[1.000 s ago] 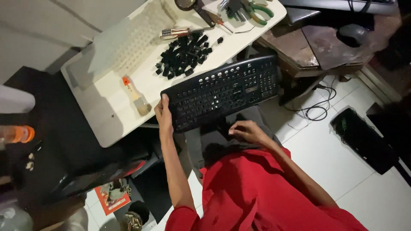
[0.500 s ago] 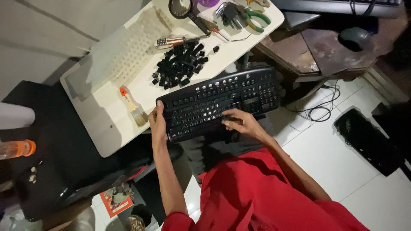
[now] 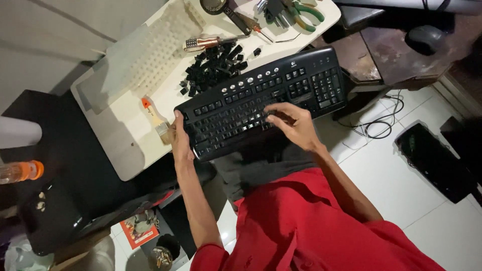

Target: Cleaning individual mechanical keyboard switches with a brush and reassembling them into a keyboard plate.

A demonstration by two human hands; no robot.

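1. step in hand looked like working on the keys of the black keyboard (image 3: 263, 103). it sat tilted across the person's lap w/ its far edge over the rim of the white table (image 3: 125, 150).
2. left hand (image 3: 179, 140) was clamped on the kb's left end, thumb on top, fingers underneath, so a firm hold on the keyboard itself.
3. right hand (image 3: 293, 123) lay flat-ish on the middle key rows, fingers curled down onto the keys. couldn't tell if a keycap was pinched under the fingertips or if they were just pressing, so no call on that grip.
4. loose pile of black keycaps (image 3: 213, 70) sat on the table just past the kb, a screwdriver (image 3: 211, 41) beside it, a white keyboard frame (image 3: 145, 55) further left, and a small brush (image 3: 155, 118) near the left hand.
5. next move imo: needs the left hand to keep the board steady while the right works one key at a time, w/o knocking the pile.
6. vs 1 s ago: right hand was down at the kb's near edge then, now it's up on the keys. kb also sat a bit further off the table, left hand same spot.
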